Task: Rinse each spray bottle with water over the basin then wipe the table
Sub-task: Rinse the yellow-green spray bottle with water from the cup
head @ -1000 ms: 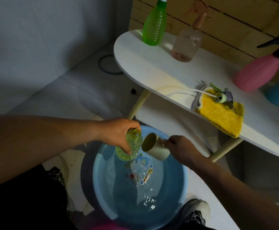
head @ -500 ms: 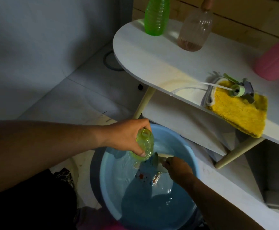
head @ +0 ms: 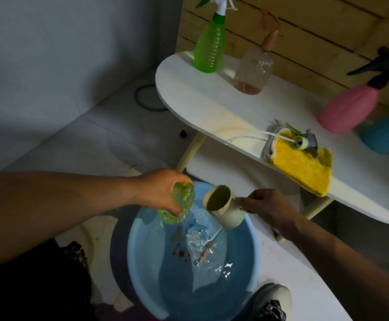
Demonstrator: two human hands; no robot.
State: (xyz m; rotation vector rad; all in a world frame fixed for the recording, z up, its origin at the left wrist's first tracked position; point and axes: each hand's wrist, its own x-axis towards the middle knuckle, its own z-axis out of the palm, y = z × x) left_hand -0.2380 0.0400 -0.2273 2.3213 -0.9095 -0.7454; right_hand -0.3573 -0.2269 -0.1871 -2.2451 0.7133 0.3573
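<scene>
**Head view: cup mouth faces the open bottle neck over the basin**

Head camera shows the left hand [head: 163, 193] with its fingers [head: 177, 210] curled round a yellow-green bottle [head: 179, 205], head off, held over the far-left part of the blue basin [head: 140, 262]. Its long axis is tilted, open neck up and toward the camera, base down toward the water. Just to its right the right hand [head: 267, 208] pinches the handle of a cream cup [head: 223, 208], tipped so its mouth looks left at the bottle; whether water is leaving it I cannot tell. Cup rim and bottle neck sit near each other but apart, so the pour likely turns on bringing the rim over the neck. Beyond, the desk [head: 200, 107] carries the green spray bottle [head: 209, 47], a clear pinkish one [head: 253, 70], a pink one [head: 348, 110], a blue one [head: 388, 133], and the removed spray head [head: 303, 142] lying on a yellow cloth [head: 304, 167]
</scene>
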